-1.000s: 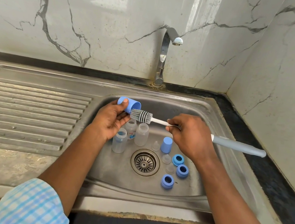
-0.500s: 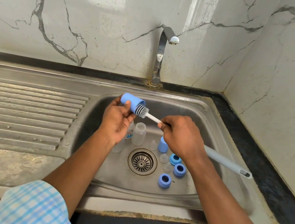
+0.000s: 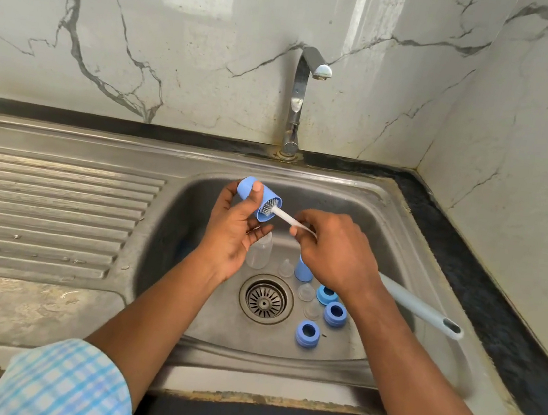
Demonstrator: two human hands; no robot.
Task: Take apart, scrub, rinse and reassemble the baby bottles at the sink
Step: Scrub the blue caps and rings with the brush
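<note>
My left hand holds a blue bottle cap above the sink basin, its mouth facing right. My right hand grips a bottle brush by its white stem; the bristle head sits inside the cap and the grey handle trails down to the right. On the basin floor stand a clear bottle, partly behind my left hand, and another blue cap. Three blue collar rings and clear teats lie to the right of the drain.
The tap rises behind the basin, with no water running. A ribbed steel drainboard stretches to the left. Marble walls close the back and right sides, and a dark counter strip runs along the right.
The brush head has gone from outside the cap's mouth to deep inside it. Both hands have shifted slightly, and the brush handle has tilted downward to the right.
</note>
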